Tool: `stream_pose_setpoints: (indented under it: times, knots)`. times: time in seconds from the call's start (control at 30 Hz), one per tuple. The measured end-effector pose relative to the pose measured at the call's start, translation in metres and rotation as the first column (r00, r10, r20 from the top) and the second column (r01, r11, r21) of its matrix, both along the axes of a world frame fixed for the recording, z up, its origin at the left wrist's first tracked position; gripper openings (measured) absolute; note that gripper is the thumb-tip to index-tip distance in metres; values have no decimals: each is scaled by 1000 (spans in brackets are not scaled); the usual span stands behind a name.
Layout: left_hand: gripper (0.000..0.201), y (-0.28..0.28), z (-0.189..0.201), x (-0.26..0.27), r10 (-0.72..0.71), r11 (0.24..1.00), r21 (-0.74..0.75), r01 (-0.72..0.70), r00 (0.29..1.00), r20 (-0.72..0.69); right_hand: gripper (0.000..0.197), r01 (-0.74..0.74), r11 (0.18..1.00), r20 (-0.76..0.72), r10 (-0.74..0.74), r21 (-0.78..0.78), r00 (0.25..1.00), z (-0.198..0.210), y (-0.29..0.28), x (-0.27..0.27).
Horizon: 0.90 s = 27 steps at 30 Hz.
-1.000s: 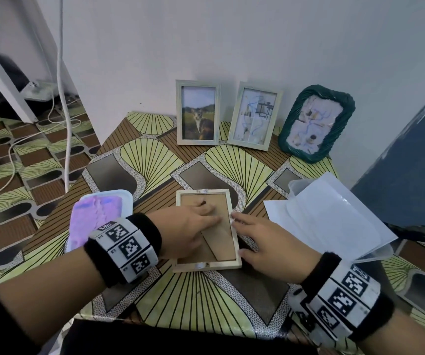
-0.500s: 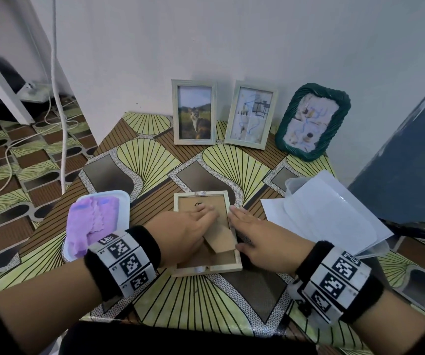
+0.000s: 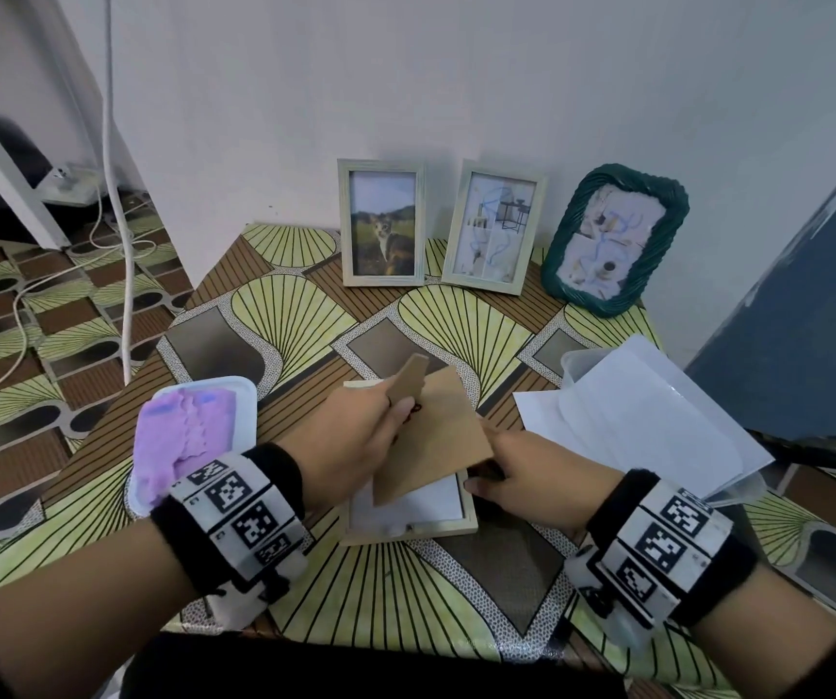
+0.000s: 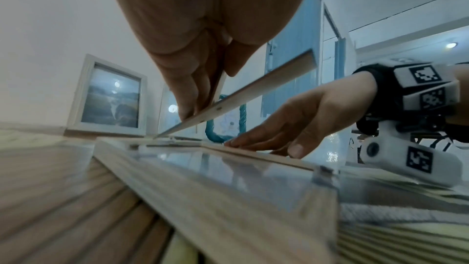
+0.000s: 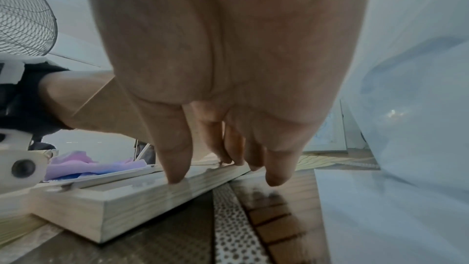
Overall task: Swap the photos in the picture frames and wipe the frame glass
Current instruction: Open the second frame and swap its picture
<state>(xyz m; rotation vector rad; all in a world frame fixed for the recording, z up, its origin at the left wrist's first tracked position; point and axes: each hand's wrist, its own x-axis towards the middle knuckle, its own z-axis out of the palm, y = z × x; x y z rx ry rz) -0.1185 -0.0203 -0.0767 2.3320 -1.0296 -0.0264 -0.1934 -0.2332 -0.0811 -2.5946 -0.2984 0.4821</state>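
Frame [image 3: 408,532]: pale wood, face-down on worktop, open.
Backing board [image 3: 431,441]: brown, tilted up off frame.
Photo [image 3: 426,502]: white back showing.

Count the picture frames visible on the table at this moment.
4. Three stand against the wall: the cat-photo frame, the pale frame beside it, and the green oval-edged frame at right. A fourth wooden frame lies face down under the hands. None seems hidden.

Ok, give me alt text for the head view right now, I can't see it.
The left hand lifts the brown backing board off a wooden frame lying face down, while the right hand steadies the frame's right edge. Three framed pictures stand against the wall behind.
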Motion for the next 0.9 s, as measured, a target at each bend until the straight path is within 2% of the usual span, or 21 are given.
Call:
stream_pose_setpoints:
  times: [0.03, 0.1, 0.2, 0.3, 0.53, 0.6, 0.73, 0.9]
  knots:
    - [30, -2, 2, 0, -1, 1000, -17, 1, 1000, 8, 44, 6, 1000, 6, -6, -10, 1000, 1, 0, -1]
    - [17, -3, 9, 0, -11, 999, -43, 12, 1000, 25, 36, 5, 1000, 34, -5, -9, 999, 1, 0, -1]
    - [24, 4, 25, 3, 10, 997, -71, -4, 997, 81, 53, -22, 1000, 95, 21, 3, 995, 0, 0, -2]
    - [31, 23, 41, 11, 37, 997, -73, -28, 991, 126, 67, -46, 997, 100, 51, -56, 994, 0, 4, -1]
    - [39, 79, 45, 18, 116, 970, 211, -121, 993, 36, 73, -97, 974, 58, 111, -207, 992, -2, 12, 0]
    - [40, 88, 43, 16, 116, 955, 277, -109, 993, -8, 75, -80, 972, 63, 96, -219, 993, -2, 11, -2]
    - [40, 92, 37, 13, 55, 953, 299, -49, 998, -12, 75, -56, 970, 72, 75, -238, 995, 1, 4, -8]
    - [54, 84, 21, 11, 56, 889, 458, -7, 994, -94, 69, -51, 959, 70, 74, -279, 995, 6, -6, -16]
